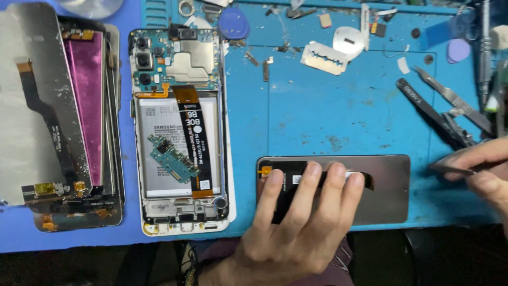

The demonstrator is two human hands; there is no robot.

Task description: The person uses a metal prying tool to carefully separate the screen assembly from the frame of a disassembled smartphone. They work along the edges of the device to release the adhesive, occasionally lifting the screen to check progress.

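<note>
My left hand (pixel 296 222) lies flat on a grey phone display panel (pixel 389 188) that rests face down near the front edge of the blue mat (pixel 328 116). Its fingers cover the panel's black flex ribbon (pixel 288 182). At the right edge, my right hand (pixel 484 169) pinches a thin metal tool (pixel 450 169), its tip pointing left just off the panel's right end. An opened phone (pixel 180 127) with bare circuit board, battery and orange-black flex cable lies to the left.
A stack of spare display panels (pixel 63 122) fills the far left. A razor blade (pixel 324 57), black tweezers (pixel 431 114), a metal spudger (pixel 455 100), blue picks and small loose parts are scattered at the back and right of the mat.
</note>
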